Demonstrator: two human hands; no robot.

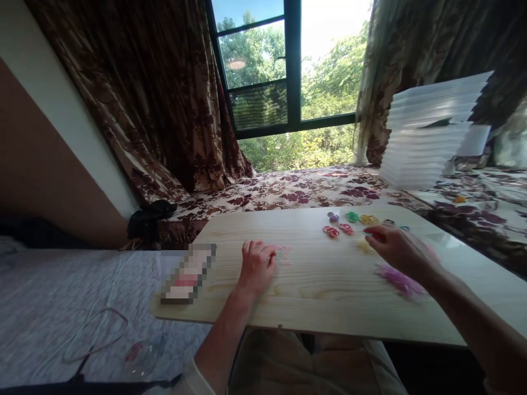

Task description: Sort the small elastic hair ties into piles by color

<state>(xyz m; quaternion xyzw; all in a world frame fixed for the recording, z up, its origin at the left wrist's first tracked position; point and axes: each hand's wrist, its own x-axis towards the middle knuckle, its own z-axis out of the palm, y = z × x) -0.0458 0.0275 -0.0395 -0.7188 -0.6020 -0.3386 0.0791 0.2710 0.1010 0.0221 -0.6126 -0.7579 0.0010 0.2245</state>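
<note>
Presently, left of the purple bundle (398, 281), the left hand (257, 267) lies curled at pink strips (284, 250), grip indeterminable; beyond the bundle, the right hand (391, 245) pinches a teal piece (366, 234).

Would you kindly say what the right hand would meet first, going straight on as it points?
The right hand would likely meet the nearby pinkish-red bundle first, though depth is unclear.

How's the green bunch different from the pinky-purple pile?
The green bunch is small and compact; the pinky-purple pile is bigger and straggly. The green bunch sits farther back, toward the window; the pinky-purple pile is closer to the camera. Both lie on the wooden table.
</note>
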